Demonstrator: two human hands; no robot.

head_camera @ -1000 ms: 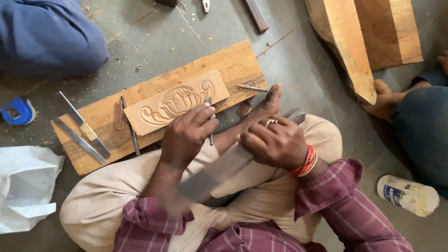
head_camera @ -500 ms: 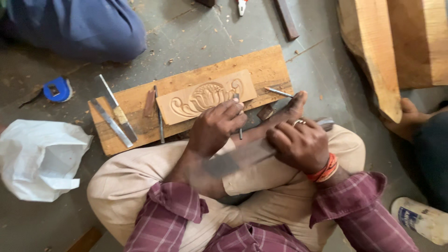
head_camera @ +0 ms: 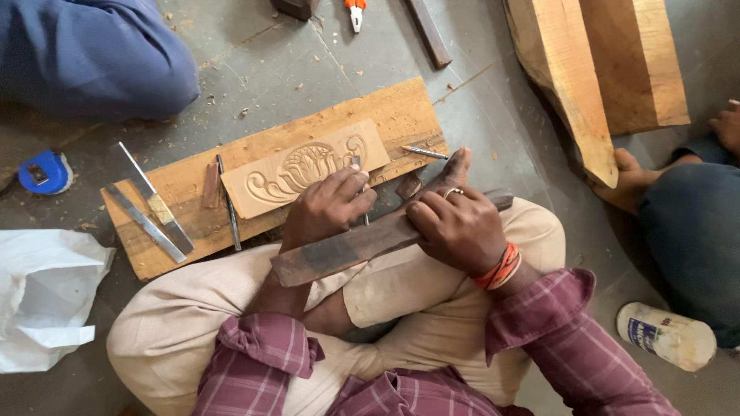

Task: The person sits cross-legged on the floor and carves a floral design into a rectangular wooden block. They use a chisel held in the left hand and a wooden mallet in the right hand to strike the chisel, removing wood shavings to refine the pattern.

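Chisel (head_camera: 363,202): thin metal shaft, near upright, tip on lower right edge of carved panel (head_camera: 304,176). Left hand (head_camera: 327,208) closed around chisel. Panel pale wood, rectangular, floral relief with scrolls; long axis runs lower left to upper right, lying on rough brown board (head_camera: 401,112) on floor. Right hand (head_camera: 456,223) gripping dark flat wooden bar (head_camera: 339,250), worn, long axis across lap, right end higher. Steel rulers (head_camera: 146,204) on board's left end. Blue tape measure (head_camera: 45,172) farther left; white bag (head_camera: 42,296) below it.

Grey concrete floor (head_camera: 254,62) strewn with wood chips, lit by soft daylight.
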